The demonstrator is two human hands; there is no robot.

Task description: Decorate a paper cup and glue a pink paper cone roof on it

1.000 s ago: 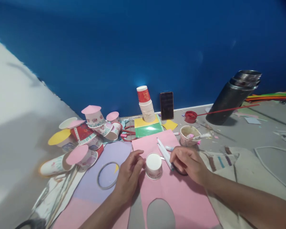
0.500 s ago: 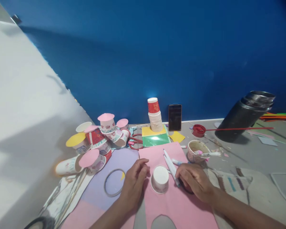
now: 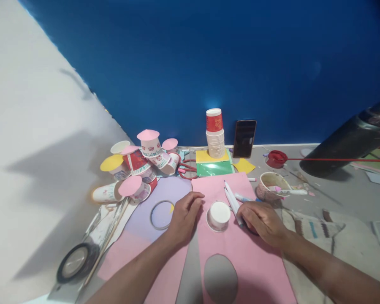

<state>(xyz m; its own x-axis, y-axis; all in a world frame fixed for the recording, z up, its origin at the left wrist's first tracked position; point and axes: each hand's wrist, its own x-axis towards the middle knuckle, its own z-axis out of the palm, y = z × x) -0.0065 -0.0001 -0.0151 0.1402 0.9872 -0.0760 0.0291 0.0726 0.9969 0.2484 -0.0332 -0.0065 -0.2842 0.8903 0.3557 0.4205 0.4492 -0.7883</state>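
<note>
the left hand lay flat on the pink paper sheet, fingers loosely together and gripping nothing, just left of the upturned paper cup. the right hand rested palm down on the sheet's right edge, its fingers curled over the near ends of the white pens; whether they pinched one could not be told. the cup stood mouth down on the pink sheet between both hands, its white base facing up, a faint print on its wall. an oval hole was cut from the sheet nearer the person. beyond, a stained bowl held a marker, a red pot held a thin red stick, and a stack of cups stood by the blue wall.
</note>
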